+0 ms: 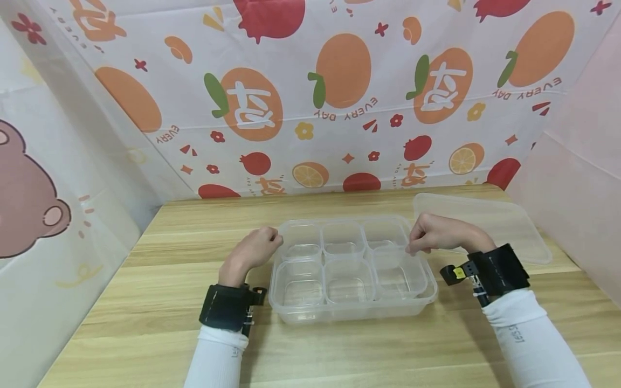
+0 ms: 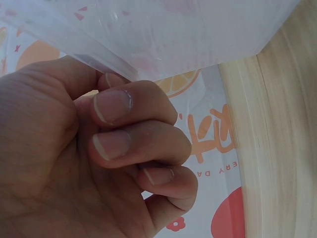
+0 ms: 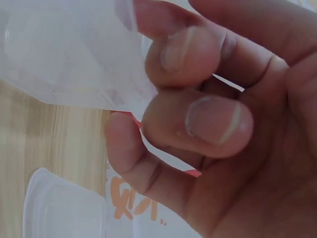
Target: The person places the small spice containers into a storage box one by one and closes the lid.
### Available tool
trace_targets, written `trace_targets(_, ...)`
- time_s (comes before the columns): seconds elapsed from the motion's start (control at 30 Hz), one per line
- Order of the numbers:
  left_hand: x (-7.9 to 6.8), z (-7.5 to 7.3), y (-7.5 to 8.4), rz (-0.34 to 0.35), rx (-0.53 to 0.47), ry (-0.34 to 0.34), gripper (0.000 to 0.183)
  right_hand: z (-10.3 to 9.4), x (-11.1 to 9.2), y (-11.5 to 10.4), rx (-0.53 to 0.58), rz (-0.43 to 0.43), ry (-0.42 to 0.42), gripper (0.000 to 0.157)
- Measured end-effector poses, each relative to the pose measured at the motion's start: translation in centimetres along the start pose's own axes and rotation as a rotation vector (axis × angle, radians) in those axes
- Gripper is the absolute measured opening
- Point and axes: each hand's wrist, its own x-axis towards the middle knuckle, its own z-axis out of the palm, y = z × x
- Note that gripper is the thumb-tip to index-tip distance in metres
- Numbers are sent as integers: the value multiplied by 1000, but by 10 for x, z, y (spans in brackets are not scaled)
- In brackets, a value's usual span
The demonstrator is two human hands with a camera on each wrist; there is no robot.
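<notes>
A clear plastic container (image 1: 349,312) stands on the table, holding several small clear boxes in two rows. The front-right small box (image 1: 400,275) sits a little askew and higher than its neighbours. My left hand (image 1: 254,250) pinches the container's rim at its left end; in the left wrist view, its curled fingers (image 2: 143,141) lie against the edge of the clear wall (image 2: 188,34). At the other end, my right hand (image 1: 443,234) pinches the rim of the front-right small box from above. The right wrist view has its bent fingers (image 3: 183,54) beside a clear wall (image 3: 69,54).
A flat clear lid (image 1: 509,226) lies at the back right of the wooden table (image 1: 160,302), behind my right hand. Fruit-print cloth (image 1: 301,151) hangs along the table's back edge. More cloth covers the left (image 1: 111,188) and right (image 1: 572,188) sides.
</notes>
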Motion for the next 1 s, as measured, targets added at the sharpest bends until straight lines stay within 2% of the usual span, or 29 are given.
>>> trace_targets(0.7, 0, -1, 2, 6, 8, 4, 32, 8, 1, -7, -93, 2, 46, 37)
trace_targets(1.0, -1, -1, 2, -4, 6, 4, 32, 10, 2, -11, -188, 31, 44, 36)
